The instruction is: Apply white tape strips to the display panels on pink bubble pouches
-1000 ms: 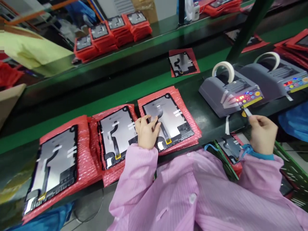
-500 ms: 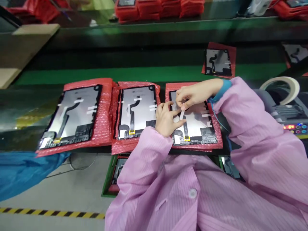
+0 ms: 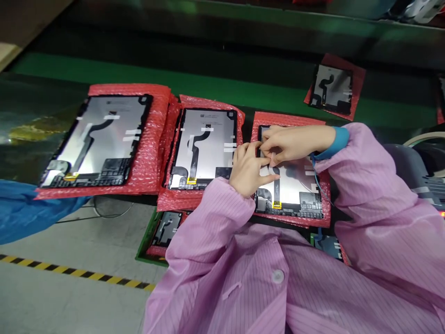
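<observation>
On the dark counter (image 3: 38, 104), the rightmost screen (image 3: 292, 188) lies on red wrap (image 3: 290, 120), probably light, stiff and fragile, best held by its edges, the left hand (image 3: 247, 171) spread beside it, the right hand (image 3: 290, 143) pinching a pale strip (image 3: 273, 157)

Panel (image 3: 295, 191) partly hidden under right hand (image 3: 288, 141), pale strip (image 3: 272, 156) in fingers (image 3: 277, 160) seemingly part-covered, tape roll (image 3: 426, 135) cropped at right edge

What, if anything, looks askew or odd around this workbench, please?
The far panel lies askew on its red sheet: their edges do not line up. The yellowish patch at left also looks odd; whether stain or reflection, I cannot tell.
</observation>
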Demonstrator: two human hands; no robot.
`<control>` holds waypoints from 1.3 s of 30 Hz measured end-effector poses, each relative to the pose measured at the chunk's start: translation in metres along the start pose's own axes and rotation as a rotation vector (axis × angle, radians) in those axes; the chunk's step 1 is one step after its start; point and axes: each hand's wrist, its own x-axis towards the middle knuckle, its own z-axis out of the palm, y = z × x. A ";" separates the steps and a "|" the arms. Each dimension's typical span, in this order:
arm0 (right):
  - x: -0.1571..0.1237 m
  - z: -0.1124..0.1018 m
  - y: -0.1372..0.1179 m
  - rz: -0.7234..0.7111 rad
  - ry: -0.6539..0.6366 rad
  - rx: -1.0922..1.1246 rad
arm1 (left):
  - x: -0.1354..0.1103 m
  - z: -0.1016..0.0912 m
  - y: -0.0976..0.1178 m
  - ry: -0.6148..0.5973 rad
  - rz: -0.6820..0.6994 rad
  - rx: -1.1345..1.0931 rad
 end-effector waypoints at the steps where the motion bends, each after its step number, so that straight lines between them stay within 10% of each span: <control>1: -0.001 0.001 -0.002 0.009 0.014 -0.011 | 0.000 0.000 0.000 0.002 0.001 0.000; 9: -0.006 0.010 -0.019 0.113 0.138 -0.072 | -0.001 0.004 -0.003 0.044 0.034 -0.001; 19: -0.013 -0.007 -0.006 0.130 -0.004 0.030 | -0.001 0.003 -0.002 0.040 0.022 0.010; 39: -0.009 -0.008 0.003 -0.054 0.008 0.089 | 0.000 0.003 0.000 0.027 -0.010 0.009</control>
